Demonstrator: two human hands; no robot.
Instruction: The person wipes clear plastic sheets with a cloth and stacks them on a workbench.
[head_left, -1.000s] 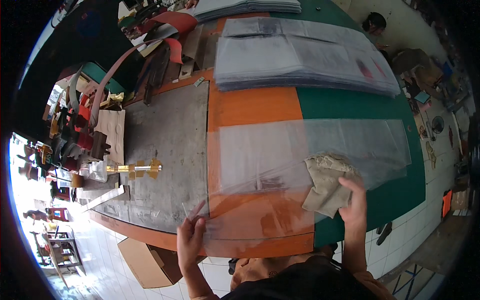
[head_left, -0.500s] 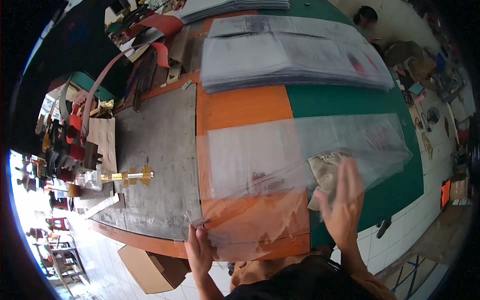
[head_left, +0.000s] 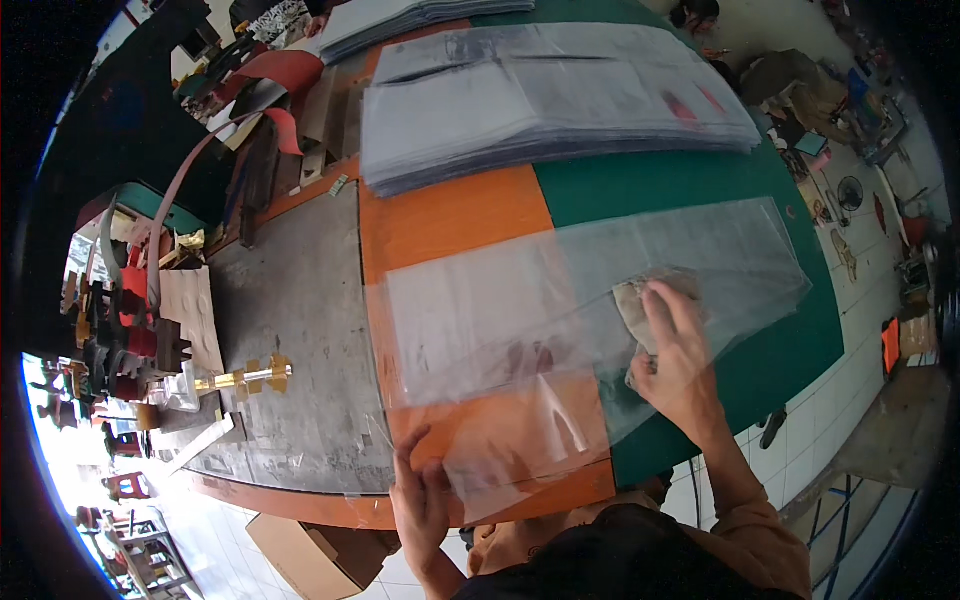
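A clear plastic sheet (head_left: 470, 310) lies across the orange and green table top, its near part loose and wrinkled toward me. On its right half, my right hand (head_left: 680, 360) holds a beige cloth (head_left: 632, 310), fingers bent over it and pressing down on the film. By the near left edge of the plastic is my left hand (head_left: 425, 500). Its index finger is stretched out and its thumb stands apart from it, next to the film's edge. Nothing shows held between those fingers.
A thick stack of clear plastic sheets (head_left: 560, 105) lies beyond, with another stack (head_left: 410, 25) farther back. A grey metal plate (head_left: 290, 340) is set in at left, beside tools and red strips (head_left: 285, 130). Below stands a cardboard box (head_left: 290, 555). Another person (head_left: 695, 15) is at far right.
My left hand has let go of the plastic corner it was pinching. My right hand has come down onto the cloth and gripped it. The near plastic lies lower and flatter.
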